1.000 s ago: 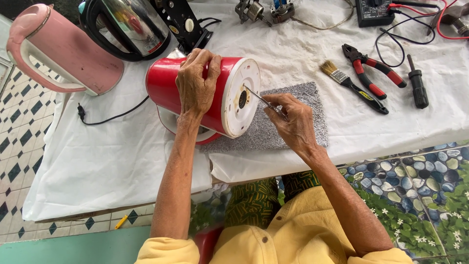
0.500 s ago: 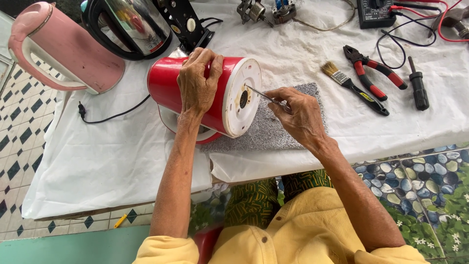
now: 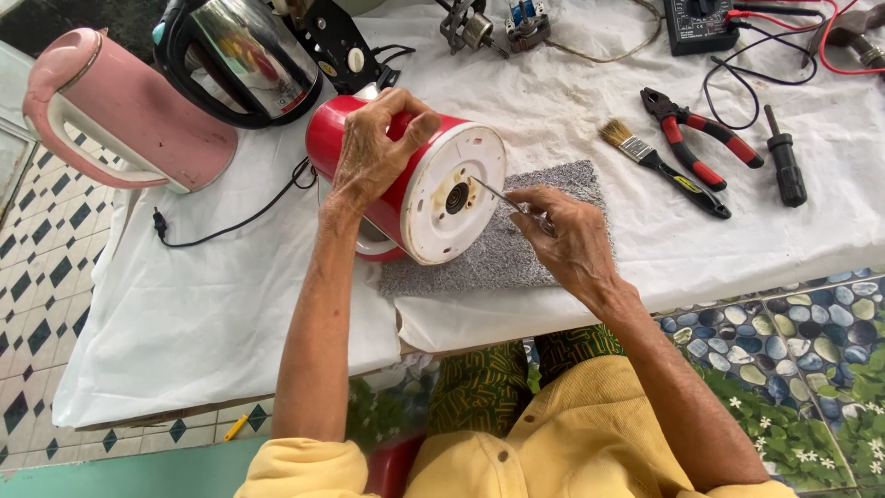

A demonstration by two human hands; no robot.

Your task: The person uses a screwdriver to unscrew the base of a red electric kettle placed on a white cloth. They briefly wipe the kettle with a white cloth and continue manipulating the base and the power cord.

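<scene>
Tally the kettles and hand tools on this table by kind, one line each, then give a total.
Kettles: 3 – red kettle on its side under the left hand, pink kettle, steel kettle
Thin metal tool in the right hand: 1
Paintbrush: 1
Pliers: 1
Black screwdriver: 1
Total: 7

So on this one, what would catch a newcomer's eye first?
A red kettle lies on its side at centre, white base facing the camera, steadied by the left hand. The right hand pokes a thin metal tool at that base. A pink kettle lies at far left.
</scene>
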